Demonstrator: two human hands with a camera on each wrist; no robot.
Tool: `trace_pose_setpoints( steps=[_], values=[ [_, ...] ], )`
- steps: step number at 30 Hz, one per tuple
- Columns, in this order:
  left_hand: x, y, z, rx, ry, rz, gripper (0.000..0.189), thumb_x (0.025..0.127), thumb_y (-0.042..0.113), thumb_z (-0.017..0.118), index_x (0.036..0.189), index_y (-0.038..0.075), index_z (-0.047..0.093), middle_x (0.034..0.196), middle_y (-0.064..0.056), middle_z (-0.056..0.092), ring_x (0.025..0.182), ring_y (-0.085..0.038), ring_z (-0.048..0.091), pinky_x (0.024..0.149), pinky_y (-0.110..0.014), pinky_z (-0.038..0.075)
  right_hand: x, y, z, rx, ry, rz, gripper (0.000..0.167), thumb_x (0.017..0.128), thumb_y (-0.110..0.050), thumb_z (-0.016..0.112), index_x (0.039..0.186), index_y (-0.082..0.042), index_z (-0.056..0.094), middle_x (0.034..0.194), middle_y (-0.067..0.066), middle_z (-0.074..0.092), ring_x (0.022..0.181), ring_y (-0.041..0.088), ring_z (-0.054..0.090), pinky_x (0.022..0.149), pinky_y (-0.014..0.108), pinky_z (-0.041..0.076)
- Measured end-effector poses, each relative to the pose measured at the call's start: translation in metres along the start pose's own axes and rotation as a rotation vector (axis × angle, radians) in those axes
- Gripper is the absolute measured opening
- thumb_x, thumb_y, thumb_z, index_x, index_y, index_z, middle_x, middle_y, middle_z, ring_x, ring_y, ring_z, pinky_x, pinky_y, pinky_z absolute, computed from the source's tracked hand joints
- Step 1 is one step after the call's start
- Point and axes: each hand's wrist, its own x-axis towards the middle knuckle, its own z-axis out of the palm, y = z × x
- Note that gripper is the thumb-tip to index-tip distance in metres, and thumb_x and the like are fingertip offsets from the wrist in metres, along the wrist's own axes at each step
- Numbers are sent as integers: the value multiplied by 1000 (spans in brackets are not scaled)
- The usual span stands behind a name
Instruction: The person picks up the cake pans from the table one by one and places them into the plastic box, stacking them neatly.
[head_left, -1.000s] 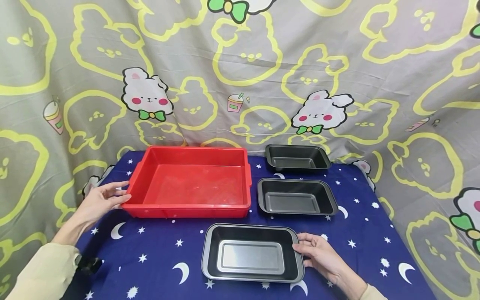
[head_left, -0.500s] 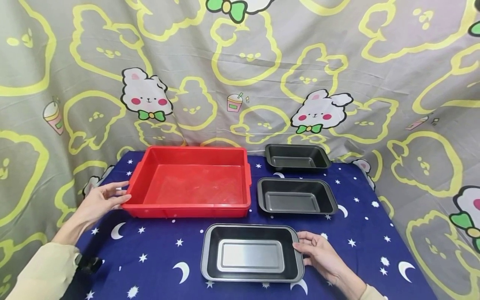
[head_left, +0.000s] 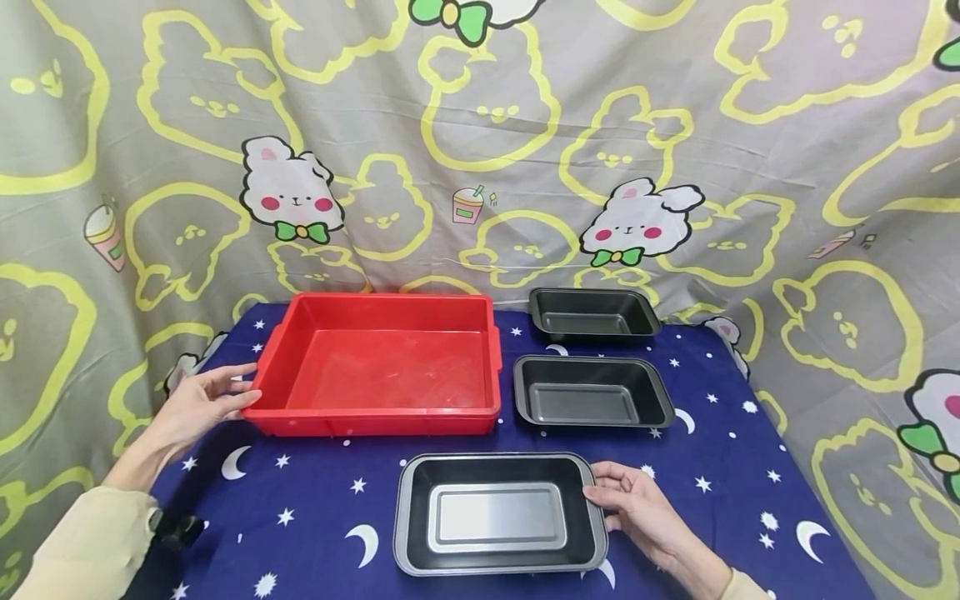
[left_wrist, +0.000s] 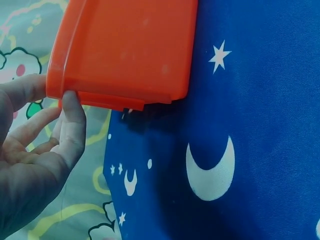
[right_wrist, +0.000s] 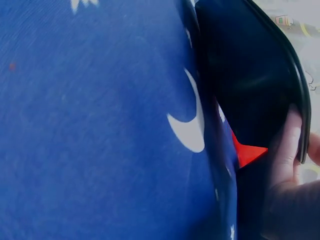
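A large red plastic tray (head_left: pixel 397 367) sits at the back left of the table. My left hand (head_left: pixel 191 408) holds its front left corner; in the left wrist view fingers (left_wrist: pixel 75 120) reach under the rim of the tray (left_wrist: pixel 130 50). Near the front, a dark metal loaf pan (head_left: pixel 498 517) is held by its right rim in my right hand (head_left: pixel 637 504). The right wrist view shows the loaf pan's outer wall (right_wrist: pixel 250 65), fingers (right_wrist: pixel 290 145) against it and the thumb at the rim. Both the tray and this pan hold nothing.
Two more dark loaf pans, a nearer one (head_left: pixel 596 396) and a farther one (head_left: pixel 592 315), stand right of the tray. A navy cloth (head_left: pixel 300 550) with moons and stars covers the table. Behind it hangs a grey cartoon curtain (head_left: pixel 405 108).
The held loaf pan has shifted slightly left and toward me, its left end most, with my right hand still at its rim. The left hand and the red tray stay in place.
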Motion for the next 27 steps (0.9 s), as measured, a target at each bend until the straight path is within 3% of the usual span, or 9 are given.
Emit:
trace_pose_setpoints(
  steps=[8, 27],
  values=[
    [0, 0, 0, 10, 11, 2, 70, 101, 15, 71, 153, -17, 36, 96, 26, 66, 86, 2, 72, 75, -20, 63, -2, -9, 6, 23, -20, -37, 25, 103, 3, 55, 118, -14, 65, 101, -6, 77, 86, 6, 74, 69, 28, 65],
    [2, -2, -1, 28, 6, -10, 72, 102, 18, 71, 155, -14, 36, 105, 26, 61, 89, 5, 71, 76, -21, 63, 0, -48, 20, -39, 34, -73, 24, 101, 3, 59, 115, -16, 65, 97, -8, 77, 82, 4, 74, 64, 23, 62]
  ],
)
